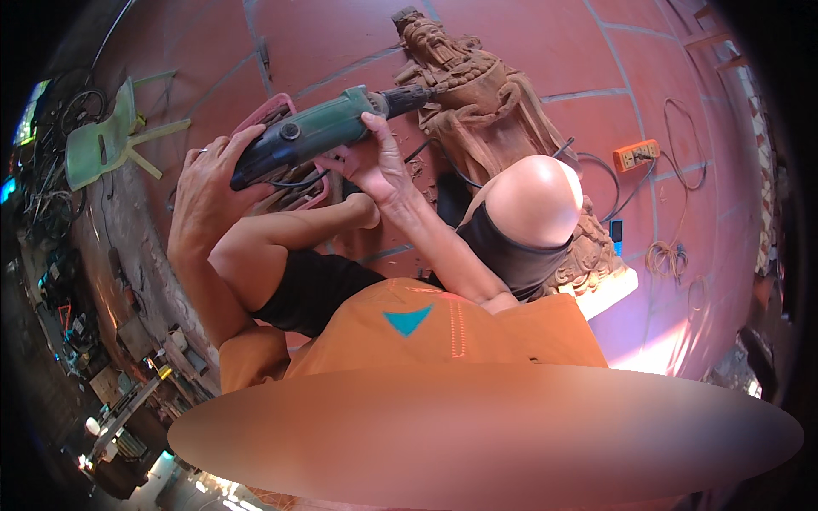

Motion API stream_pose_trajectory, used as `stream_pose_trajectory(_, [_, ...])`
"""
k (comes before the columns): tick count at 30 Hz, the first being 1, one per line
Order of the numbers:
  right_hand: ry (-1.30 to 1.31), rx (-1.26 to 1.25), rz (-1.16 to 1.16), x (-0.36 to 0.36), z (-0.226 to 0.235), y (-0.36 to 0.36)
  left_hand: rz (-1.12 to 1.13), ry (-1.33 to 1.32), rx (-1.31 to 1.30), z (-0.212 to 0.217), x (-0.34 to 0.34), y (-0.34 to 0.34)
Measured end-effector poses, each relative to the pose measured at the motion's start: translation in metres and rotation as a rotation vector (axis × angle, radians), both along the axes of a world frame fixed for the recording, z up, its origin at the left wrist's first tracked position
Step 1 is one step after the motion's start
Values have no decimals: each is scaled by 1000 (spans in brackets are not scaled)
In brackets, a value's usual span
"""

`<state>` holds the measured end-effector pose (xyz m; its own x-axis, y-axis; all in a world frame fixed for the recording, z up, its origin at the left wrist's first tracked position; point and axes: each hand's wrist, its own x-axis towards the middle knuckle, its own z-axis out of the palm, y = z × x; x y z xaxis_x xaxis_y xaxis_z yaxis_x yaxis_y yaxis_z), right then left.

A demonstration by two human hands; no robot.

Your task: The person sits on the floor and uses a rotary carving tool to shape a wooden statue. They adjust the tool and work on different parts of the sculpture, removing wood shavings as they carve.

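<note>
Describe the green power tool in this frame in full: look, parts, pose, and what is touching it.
The power tool has a long green body with a dark blue-black rear grip and a dark metal nose. It lies roughly level, the nose aimed right at the carved wooden statue and meeting it near the shoulder. The left hand wraps the rear grip; the right hand clasps the body from below, near the front. A black cord hangs under it. The bit itself is too small to tell.

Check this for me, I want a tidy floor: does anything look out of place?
Yes: a green plastic chair lies tipped on its side at the far left. An orange power strip and loose cords trail across the red tiles beside the wooden statue.
</note>
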<state>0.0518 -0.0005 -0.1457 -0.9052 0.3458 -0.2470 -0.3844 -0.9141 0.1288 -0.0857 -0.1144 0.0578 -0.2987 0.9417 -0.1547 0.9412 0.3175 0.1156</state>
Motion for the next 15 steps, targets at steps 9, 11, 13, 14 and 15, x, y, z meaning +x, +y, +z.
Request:
stream_pose_trajectory(9, [57, 59, -14, 8, 18, 8, -26, -112, 48, 12, -3, 2])
stream_pose_trajectory(11, [33, 61, -19, 9, 20, 11, 29, -153, 38, 13, 0, 3])
stream_pose_trajectory(13, [38, 61, -23, 9, 19, 12, 17, -164, 39, 13, 0, 7])
stream_pose_trajectory(14, [41, 55, -23, 9, 18, 13, 19, -166, 32, 13, 0, 9])
stream_pose_trajectory(15, [36, 46, -21, 9, 17, 13, -7, -170, 62, 12, 0, 11])
